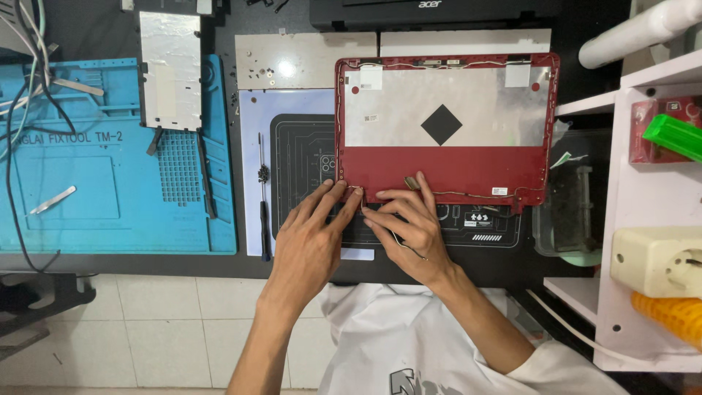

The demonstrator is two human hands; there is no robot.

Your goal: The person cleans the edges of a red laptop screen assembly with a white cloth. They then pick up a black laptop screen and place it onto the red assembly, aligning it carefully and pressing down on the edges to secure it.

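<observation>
Red laptop lid (446,164): we see it lying inner side up on the dark work mat (307,146), foil sheet and black diamond patch facing us.
Left hand (311,238): at the lid's near left corner, fingers stretched and spread, tips touching the edge; we see nothing gripped.
Right hand (409,230): just right of that corner, fingers curled, pinching a thin cable (398,241) at the lid's near edge.
Screwdriver (263,194): left of the lid, lying on the mat's pale border.
Blue repair mat (110,190): further left of the lid, carrying a metal plate (170,69) and tweezers (53,200).
White shelf (643,197): right of the lid.
</observation>
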